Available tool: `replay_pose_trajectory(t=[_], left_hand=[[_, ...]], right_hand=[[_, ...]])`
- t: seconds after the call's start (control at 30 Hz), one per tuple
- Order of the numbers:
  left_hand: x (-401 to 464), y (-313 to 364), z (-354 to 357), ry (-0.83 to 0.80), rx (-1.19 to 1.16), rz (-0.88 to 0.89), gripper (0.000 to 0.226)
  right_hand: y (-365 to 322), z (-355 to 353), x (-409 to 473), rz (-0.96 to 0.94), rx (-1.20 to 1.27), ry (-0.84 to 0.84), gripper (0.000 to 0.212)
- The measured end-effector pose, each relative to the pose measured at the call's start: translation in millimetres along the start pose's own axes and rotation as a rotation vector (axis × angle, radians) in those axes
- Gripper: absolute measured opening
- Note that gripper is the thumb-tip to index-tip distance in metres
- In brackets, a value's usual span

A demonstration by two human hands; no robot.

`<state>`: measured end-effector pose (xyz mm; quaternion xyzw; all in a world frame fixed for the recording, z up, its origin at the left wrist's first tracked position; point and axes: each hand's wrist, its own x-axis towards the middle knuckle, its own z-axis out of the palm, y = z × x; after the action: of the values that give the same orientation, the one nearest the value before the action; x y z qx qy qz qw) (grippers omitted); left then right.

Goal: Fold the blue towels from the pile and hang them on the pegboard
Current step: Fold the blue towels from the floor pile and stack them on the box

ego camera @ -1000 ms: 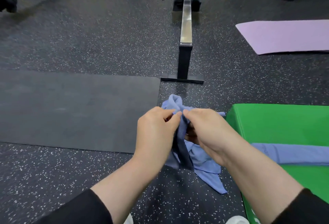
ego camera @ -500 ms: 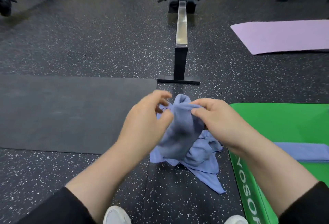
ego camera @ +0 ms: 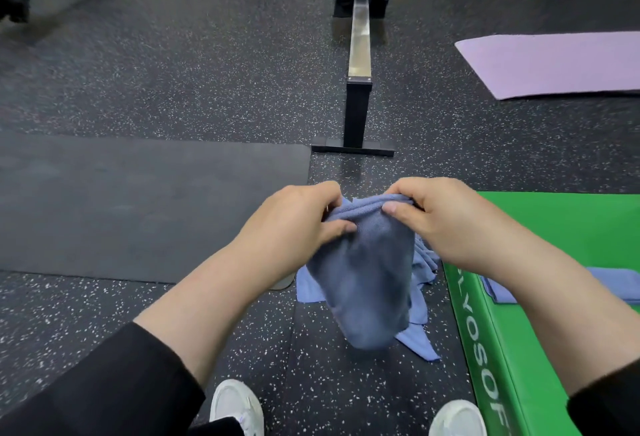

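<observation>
Towel [ego camera: 367, 273] between both pinching hands

You've got one blue towel [ego camera: 367, 283] up off the floor, pinched along its top edge, its grey-blue body hanging down in a loose, soft drape. Under and behind it the pile of blue towels [ego camera: 420, 297] lies crumpled on the speckled floor, a corner trailing toward you. A folded towel [ego camera: 616, 285] lies flat on the green mat to your right.
</observation>
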<state>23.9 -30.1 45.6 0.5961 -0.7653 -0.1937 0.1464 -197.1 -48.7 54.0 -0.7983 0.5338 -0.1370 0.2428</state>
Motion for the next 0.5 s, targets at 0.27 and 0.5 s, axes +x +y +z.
replay_pose_trajectory(t=[0.27, 0.5], left_hand=[[-11, 8, -26, 0.088, 0.067, 0.045, 0.033], [-11, 0, -36, 0.221, 0.065, 0.093, 0.029]], right_hand=[[-16, -3, -7, -0.021, 0.04, 0.167, 0.015], [-16, -6, -5, -0.041, 0.106, 0.24, 0.015]])
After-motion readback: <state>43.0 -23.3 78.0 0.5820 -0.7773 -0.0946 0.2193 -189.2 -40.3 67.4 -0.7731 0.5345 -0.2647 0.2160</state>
